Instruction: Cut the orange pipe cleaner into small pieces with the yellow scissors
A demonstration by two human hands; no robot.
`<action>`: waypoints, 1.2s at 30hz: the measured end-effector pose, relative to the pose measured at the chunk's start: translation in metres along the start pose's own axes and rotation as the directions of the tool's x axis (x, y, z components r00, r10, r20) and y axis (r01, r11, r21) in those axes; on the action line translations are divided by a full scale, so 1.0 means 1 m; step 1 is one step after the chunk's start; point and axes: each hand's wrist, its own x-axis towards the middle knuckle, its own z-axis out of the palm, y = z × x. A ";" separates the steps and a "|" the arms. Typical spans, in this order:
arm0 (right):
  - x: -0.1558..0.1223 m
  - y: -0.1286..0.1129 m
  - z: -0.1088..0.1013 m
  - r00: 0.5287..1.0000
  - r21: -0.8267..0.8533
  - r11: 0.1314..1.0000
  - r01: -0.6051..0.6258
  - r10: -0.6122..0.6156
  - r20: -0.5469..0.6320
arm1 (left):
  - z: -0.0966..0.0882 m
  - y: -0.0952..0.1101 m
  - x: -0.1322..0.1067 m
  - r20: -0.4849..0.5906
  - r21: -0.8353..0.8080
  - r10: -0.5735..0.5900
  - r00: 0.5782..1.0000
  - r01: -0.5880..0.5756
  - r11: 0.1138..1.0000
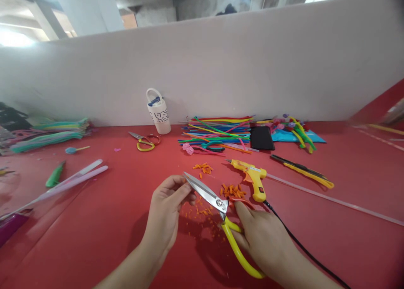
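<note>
My right hand [263, 240] grips the handles of large scissors [210, 196] with one yellow and one red loop, blades closed and pointing up-left. My left hand [167, 207] is pinched at the blade tips, fingers together on something I cannot make out. Small orange cut pieces [232, 191] lie in two piles and as crumbs on the red table [94, 221] just beyond the blades.
A yellow glue gun [252, 177] with a black cord lies right of the scissors. Behind it are a stack of coloured pipe cleaners [217, 131], a black phone [261, 137], a white bottle [158, 112], smaller scissors [143, 141], a yellow-black cutter [303, 171] and a white partition wall.
</note>
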 end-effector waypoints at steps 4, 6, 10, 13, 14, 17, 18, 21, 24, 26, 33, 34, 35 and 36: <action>0.000 0.001 0.002 0.998 -0.010 1.000 0.010 -0.011 -0.054 | 0.001 0.001 0.000 -0.008 0.003 0.004 1.000 -0.004 1.000; 0.001 0.002 0.000 0.998 0.019 1.000 0.000 0.001 -0.062 | 0.001 0.001 0.001 -0.018 0.005 0.007 1.000 -0.007 1.000; 0.004 0.002 -0.010 0.993 0.197 0.975 -0.099 0.085 0.079 | -0.004 -0.001 0.005 -0.037 0.063 0.049 0.998 -0.047 0.997; 0.006 0.000 -0.016 0.975 0.313 0.934 -0.172 0.115 0.192 | -0.010 -0.002 0.011 -0.037 0.139 0.129 0.991 -0.123 0.983; 0.006 -0.001 -0.017 0.971 0.335 0.924 -0.186 0.119 0.209 | -0.012 -0.002 0.013 -0.030 0.177 0.155 0.987 -0.148 0.973; 0.006 -0.004 -0.015 0.962 0.436 0.870 -0.229 0.134 0.238 | -0.013 -0.004 0.017 0.017 0.326 0.160 0.987 -0.157 0.932; 0.006 -0.005 -0.014 0.959 0.493 0.833 -0.249 0.142 0.245 | -0.011 -0.005 0.016 0.041 0.376 0.129 0.991 -0.135 0.917; 0.006 -0.007 -0.012 0.945 0.700 0.638 -0.321 0.171 0.278 | -0.004 -0.012 0.009 0.145 0.514 0.003 0.989 -0.078 0.854; 0.008 -0.007 -0.013 0.936 0.835 0.425 -0.349 0.210 0.283 | 0.006 -0.019 -0.003 0.298 0.651 -0.039 0.954 -0.173 0.739; 0.008 -0.007 -0.014 0.933 0.867 0.357 -0.347 0.223 0.281 | 0.010 -0.022 -0.011 0.394 0.706 -0.028 0.919 -0.283 0.649; 0.009 -0.005 -0.016 0.940 0.864 0.371 -0.340 0.166 0.298 | 0.014 -0.021 -0.020 0.500 0.722 -0.043 0.865 -0.389 0.572; 0.009 -0.005 -0.016 0.939 0.863 0.370 -0.343 0.167 0.301 | 0.014 -0.021 -0.020 0.499 0.717 -0.044 0.866 -0.383 0.582; 0.009 -0.006 -0.017 0.936 0.863 0.364 -0.350 0.170 0.308 | 0.015 -0.020 -0.019 0.498 0.711 -0.053 0.865 -0.372 0.597; 0.009 -0.006 -0.017 0.933 0.864 0.354 -0.357 0.173 0.315 | 0.015 -0.020 -0.019 0.497 0.705 -0.067 0.865 -0.357 0.613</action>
